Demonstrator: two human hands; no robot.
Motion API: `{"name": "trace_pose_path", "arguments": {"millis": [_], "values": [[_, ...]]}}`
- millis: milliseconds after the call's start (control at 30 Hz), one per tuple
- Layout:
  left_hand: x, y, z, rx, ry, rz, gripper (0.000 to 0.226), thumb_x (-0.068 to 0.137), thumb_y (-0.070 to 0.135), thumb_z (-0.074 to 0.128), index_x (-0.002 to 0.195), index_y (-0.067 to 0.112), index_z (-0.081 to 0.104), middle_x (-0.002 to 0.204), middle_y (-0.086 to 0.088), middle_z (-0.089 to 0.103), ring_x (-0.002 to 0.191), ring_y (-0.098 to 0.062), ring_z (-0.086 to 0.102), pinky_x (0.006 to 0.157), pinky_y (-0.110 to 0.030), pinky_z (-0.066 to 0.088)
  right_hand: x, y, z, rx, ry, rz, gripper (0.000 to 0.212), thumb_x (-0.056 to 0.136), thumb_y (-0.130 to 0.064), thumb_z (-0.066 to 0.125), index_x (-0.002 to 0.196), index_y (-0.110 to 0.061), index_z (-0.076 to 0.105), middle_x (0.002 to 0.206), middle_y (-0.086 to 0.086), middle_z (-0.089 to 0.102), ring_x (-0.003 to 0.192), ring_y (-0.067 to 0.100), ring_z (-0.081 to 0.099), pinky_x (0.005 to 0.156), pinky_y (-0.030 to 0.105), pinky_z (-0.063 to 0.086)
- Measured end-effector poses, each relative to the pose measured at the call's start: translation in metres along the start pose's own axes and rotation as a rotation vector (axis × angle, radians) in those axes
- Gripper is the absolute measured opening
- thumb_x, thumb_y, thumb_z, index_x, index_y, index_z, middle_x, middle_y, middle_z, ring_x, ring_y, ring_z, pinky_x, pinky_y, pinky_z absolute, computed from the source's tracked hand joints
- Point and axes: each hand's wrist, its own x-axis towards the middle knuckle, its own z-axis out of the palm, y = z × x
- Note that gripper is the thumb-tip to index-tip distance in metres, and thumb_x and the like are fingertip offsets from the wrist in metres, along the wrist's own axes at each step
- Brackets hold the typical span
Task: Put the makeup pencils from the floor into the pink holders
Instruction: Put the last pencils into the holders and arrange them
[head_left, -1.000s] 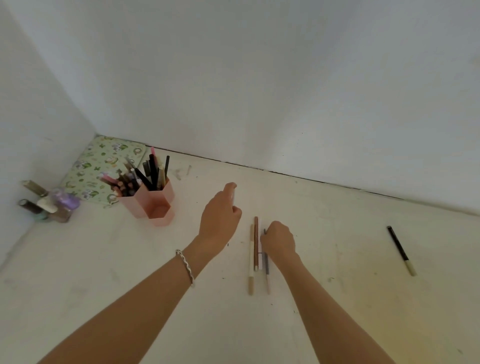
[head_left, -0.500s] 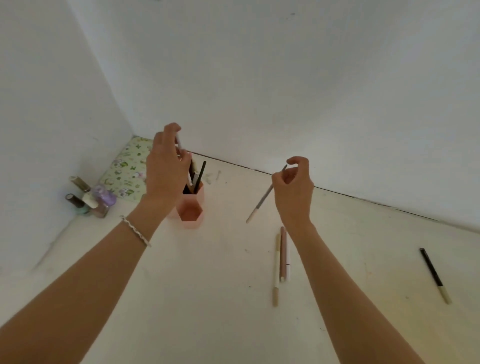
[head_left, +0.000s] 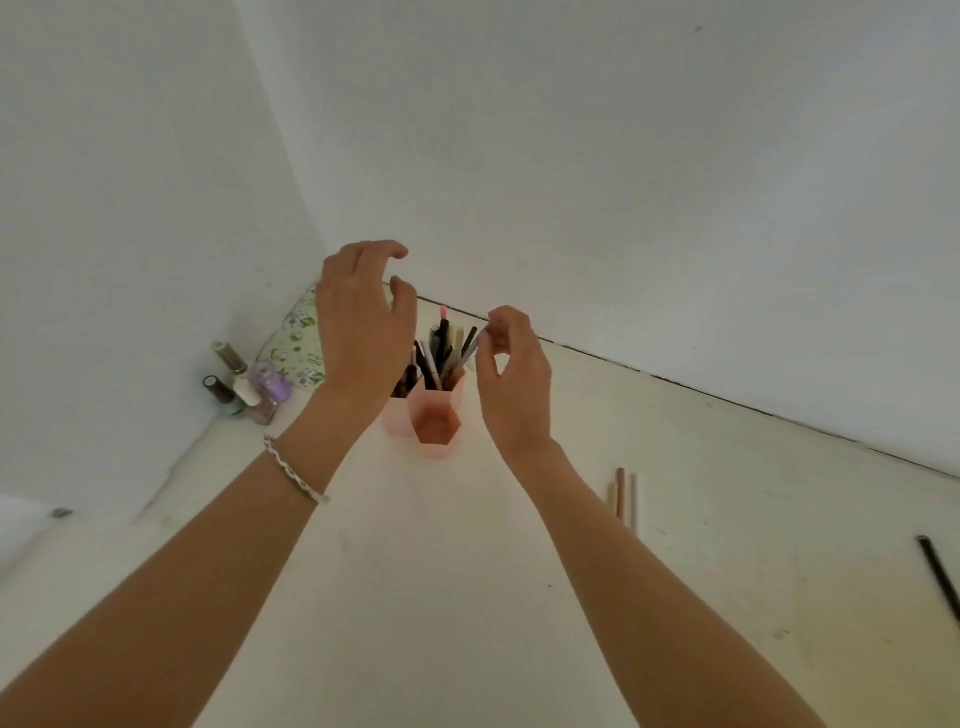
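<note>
1. Right hand (head_left: 511, 379) pinches the top end of a grey pencil (head_left: 467, 355) between thumb and fingertips. The pencil slants down-left, its lower end at or just inside the mouth of the holders (head_left: 434, 415).
2. Left hand (head_left: 363, 332) hovers over the left side of the holders, fingers spread and curled, nothing visibly in it. It hides part of the left cup.
3. Holders are pink hexagonal cups joined together, near the back-left corner of the floor (head_left: 467, 597), close to the wall. The back cups are crowded with pencils; the front cup looks empty.
4. Step in hand, my read: dropping the grey pencil into a back cup.
5. To do it well: tip the pencil more upright before letting go, so the lower end slides between the ones already standing and doesn't catch on a rim.
6. Release only once the tip is clearly below the rim. Can't tell from here if it is in yet.
7. Left hand could steady the cups, since they look light and may tip if a pencil jams.
8. If the back cup is too full, the front cup is the easy target.
9. Left to do: three pencils (head_left: 623, 499) lie side by side on the floor right of the right forearm, and a black pencil (head_left: 937, 577) lies near the floor's right edge, well apart.
10. Nail polish bottles (head_left: 244, 384) and a floral pouch (head_left: 293, 338) sit left of the holders; keep clear.
</note>
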Motion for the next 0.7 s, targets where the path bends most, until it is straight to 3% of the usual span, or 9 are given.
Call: {"name": "trace_pose_path", "arguments": {"millis": [67, 167, 267, 400, 533, 700], "values": [[-0.006, 0.007, 0.0, -0.03, 0.02, 0.012, 0.031, 0.087, 0.005, 0.05, 0.113, 0.013, 0.063, 0.114, -0.002, 0.062, 0.108, -0.019, 0.052, 0.093, -0.03, 0.041, -0.005, 0.006, 0.003, -0.112, -0.072, -0.091, 0.024, 0.092, -0.001, 0.053, 0.112, -0.008, 0.063, 0.101, 0.004, 0.065, 0.09, 0.018, 0.061, 0.084, 0.03, 0.05], [-0.027, 0.023, 0.013, -0.072, 0.014, 0.049, 0.021, 0.083, 0.004, 0.052, 0.1, 0.013, 0.061, 0.099, 0.0, 0.062, 0.093, -0.017, 0.053, 0.08, -0.029, 0.045, -0.008, 0.013, -0.01, -0.119, 0.044, -0.058, 0.037, 0.084, 0.006, 0.049, 0.116, -0.008, 0.063, 0.101, 0.003, 0.064, 0.088, 0.013, 0.059, 0.082, 0.021, 0.047], [-0.063, 0.044, 0.045, -0.081, -0.281, -0.032, 0.016, 0.083, 0.009, 0.053, 0.097, 0.018, 0.056, 0.095, 0.003, 0.058, 0.085, -0.017, 0.056, 0.072, -0.036, 0.05, -0.004, 0.025, -0.042, -0.057, 0.187, 0.097, 0.041, 0.08, 0.004, 0.046, 0.114, -0.015, 0.06, 0.095, -0.003, 0.061, 0.074, 0.009, 0.053, 0.072, 0.02, 0.045], [-0.124, 0.079, 0.093, 0.033, -0.772, -0.126, 0.021, 0.087, 0.02, 0.053, 0.108, 0.018, 0.054, 0.097, 0.0, 0.064, 0.09, -0.022, 0.063, 0.075, -0.032, 0.049, -0.004, 0.047, -0.09, -0.062, 0.244, 0.241, 0.038, 0.081, 0.003, 0.045, 0.105, -0.021, 0.06, 0.091, -0.003, 0.063, 0.068, 0.01, 0.05, 0.067, 0.019, 0.042], [-0.176, 0.11, 0.12, 0.119, -0.934, -0.081, 0.021, 0.093, 0.025, 0.05, 0.109, 0.013, 0.048, 0.099, -0.005, 0.063, 0.087, -0.027, 0.064, 0.069, -0.034, 0.048, -0.019, 0.068, -0.13, -0.091, 0.275, 0.337, 0.032, 0.083, 0.001, 0.046, 0.096, -0.025, 0.06, 0.084, -0.006, 0.064, 0.064, 0.005, 0.051, 0.064, 0.012, 0.04], [-0.202, 0.12, 0.131, 0.217, -1.019, -0.113, 0.022, 0.095, 0.011, 0.044, 0.117, 0.01, 0.04, 0.105, -0.008, 0.062, 0.091, -0.027, 0.064, 0.067, -0.033, 0.045, -0.044, 0.092, -0.159, -0.134, 0.265, 0.399, 0.033, 0.086, 0.003, 0.046, 0.092, -0.026, 0.061, 0.084, -0.008, 0.065, 0.065, 0.002, 0.054, 0.063, 0.01, 0.041]]}}
